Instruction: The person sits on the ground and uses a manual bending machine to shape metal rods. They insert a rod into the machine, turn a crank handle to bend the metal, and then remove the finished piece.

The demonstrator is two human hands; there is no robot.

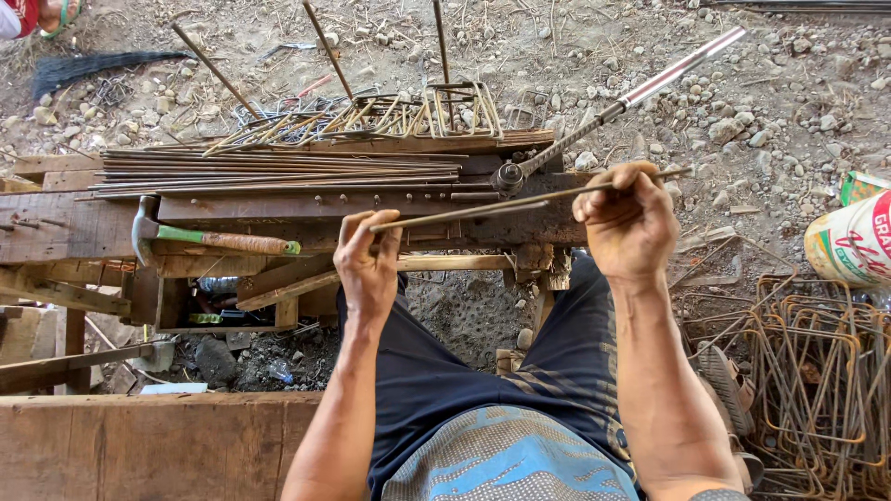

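Both my hands hold one thin steel rod (506,201) that runs across the wooden bench (278,206). My left hand (368,262) grips its bent left end near the bench's front edge. My right hand (626,215) is closed around the rod's right part, just right of the bending lever's pivot (507,176). The lever's long handle (650,83) slants up to the right, with nobody holding it.
A bundle of straight rods (278,170) lies along the bench, with bent stirrups (399,116) behind it. A hammer with a green and orange handle (218,240) rests at the front left. More bent stirrups (817,371) are piled at the right, by a white sack (849,241).
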